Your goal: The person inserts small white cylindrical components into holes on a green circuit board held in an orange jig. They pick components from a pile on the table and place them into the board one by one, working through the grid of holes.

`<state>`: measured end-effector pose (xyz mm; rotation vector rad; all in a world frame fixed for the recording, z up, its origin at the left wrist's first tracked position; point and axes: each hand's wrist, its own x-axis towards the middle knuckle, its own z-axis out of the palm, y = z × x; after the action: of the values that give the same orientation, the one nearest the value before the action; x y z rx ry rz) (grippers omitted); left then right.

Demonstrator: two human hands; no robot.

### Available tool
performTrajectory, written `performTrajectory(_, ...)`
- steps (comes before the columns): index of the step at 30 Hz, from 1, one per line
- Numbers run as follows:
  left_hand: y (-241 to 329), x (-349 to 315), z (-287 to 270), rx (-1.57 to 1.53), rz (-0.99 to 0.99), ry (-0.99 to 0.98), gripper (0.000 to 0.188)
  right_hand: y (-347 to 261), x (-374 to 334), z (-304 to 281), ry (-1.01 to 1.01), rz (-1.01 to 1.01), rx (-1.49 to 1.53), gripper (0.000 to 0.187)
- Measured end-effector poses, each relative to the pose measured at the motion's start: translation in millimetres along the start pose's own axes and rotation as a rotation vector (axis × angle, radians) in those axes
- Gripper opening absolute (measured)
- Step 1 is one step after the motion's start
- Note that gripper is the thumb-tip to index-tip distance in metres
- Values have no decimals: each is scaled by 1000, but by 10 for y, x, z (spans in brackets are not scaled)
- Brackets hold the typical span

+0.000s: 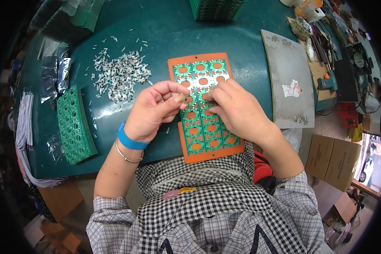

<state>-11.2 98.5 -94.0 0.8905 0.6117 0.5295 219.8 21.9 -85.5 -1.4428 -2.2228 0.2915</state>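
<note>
A panel of green circuit boards (205, 127) with rows of oval cut-outs lies on an orange tray (190, 157) in front of me. My left hand (158, 101) is at the panel's left edge, with thumb and forefinger pinched together; whatever lies between them is too small to make out. Over the panel's middle, my right hand (237, 108) has its bent fingers drawn together against the boards, and its fingertips hide what they hold, if anything. Beyond my left hand, many small white-and-silver pieces (120, 74) lie in a loose heap.
A stack of green panels (74, 127) leans at the left, beside white cables (24, 122) and silvery bags (57, 72). More stacked panels (218, 9) stand at the back. To the right are a worn grey board (290, 80), a green power tool (327, 82) and cardboard boxes (332, 161).
</note>
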Motion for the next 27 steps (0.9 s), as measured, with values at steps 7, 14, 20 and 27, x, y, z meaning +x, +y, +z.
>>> performTrajectory(7,-33,20,-84,-32,-12,-36,17,34,-3,78,48,-75,-64,24)
performTrajectory(14,-68,25,-57,-2,-27,4,16,49,-16,146,109,-41,4,25)
performTrajectory(20,-63,19,-72,-23,-25,-14,16,58,-20,159,112,-35,19,24)
performTrajectory(27,-60,15,-63,-28,-26,-9,15,61,-15,161,146,-38,22,17)
